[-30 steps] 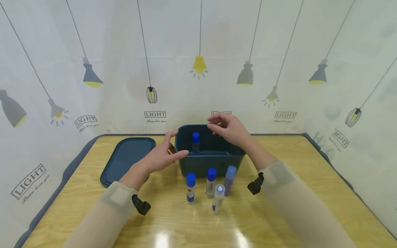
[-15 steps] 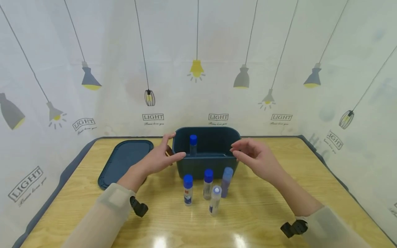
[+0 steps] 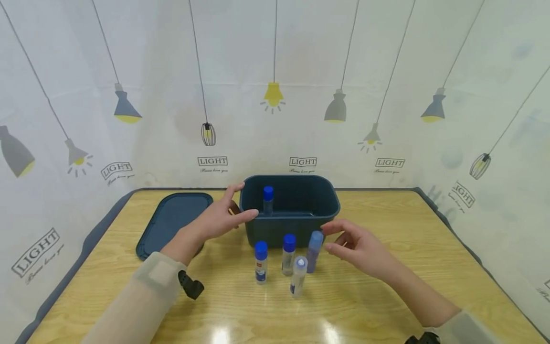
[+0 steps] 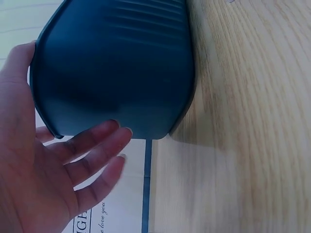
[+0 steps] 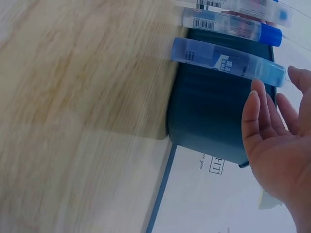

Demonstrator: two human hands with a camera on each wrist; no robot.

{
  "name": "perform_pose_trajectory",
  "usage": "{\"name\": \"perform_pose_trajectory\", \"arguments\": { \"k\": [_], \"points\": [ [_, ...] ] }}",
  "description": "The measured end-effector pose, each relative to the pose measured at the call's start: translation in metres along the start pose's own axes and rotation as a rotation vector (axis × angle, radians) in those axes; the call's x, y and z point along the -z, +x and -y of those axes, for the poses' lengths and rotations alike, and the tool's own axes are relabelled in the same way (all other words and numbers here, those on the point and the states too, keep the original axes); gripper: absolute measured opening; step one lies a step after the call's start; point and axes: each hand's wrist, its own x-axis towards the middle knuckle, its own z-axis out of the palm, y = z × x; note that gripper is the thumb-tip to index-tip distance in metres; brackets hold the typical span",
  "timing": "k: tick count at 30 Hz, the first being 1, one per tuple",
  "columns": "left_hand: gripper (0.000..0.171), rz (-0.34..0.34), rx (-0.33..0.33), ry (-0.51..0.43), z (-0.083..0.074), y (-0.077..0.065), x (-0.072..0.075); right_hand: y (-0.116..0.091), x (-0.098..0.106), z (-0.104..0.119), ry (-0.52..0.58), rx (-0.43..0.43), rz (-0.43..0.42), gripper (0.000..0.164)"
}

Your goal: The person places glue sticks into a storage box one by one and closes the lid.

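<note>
A dark blue plastic bin (image 3: 270, 231) stands on the table. My left hand (image 3: 216, 219) rests on its left end, thumb on the front rim and index finger at the back rim; its other fingers are loosely bent beside the wall (image 4: 112, 73). My right hand (image 3: 363, 248) is beside a purple glue stick with a light blue cap (image 3: 315, 251), thumb and index finger spread close to the cap, no clear grip. Two blue-capped glue sticks, one left (image 3: 260, 267) and one middle (image 3: 289, 258), and a clear-capped one (image 3: 298, 282) stand nearby. Inside the bin stands another blue-capped glue stick (image 3: 268, 198).
A dark blue lid (image 3: 176, 217) lies flat on the wooden table (image 3: 365, 306), left of the bin and partly behind my left arm. Behind the table hangs a pale backdrop (image 3: 240, 95) printed with lamps.
My right hand has moved from above the bin, out past its right side and down to the purple glue stick, fingers parted. The left hand has stayed at the bin's left end.
</note>
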Motion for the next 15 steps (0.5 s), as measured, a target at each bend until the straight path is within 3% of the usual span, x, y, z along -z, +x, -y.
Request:
{"name": "perform_pose_trajectory", "arguments": {
  "k": [7,15],
  "points": [
    [0.105,-0.006,-0.003,-0.007,0.000,-0.001,0.003,0.007,-0.009,-0.002,0.012,-0.023,0.006,0.038],
    [0.108,0.001,0.000,-0.023,0.000,-0.001,0.005,0.012,-0.017,-0.004,-0.005,0.012,0.000,0.030]
  ]
}}
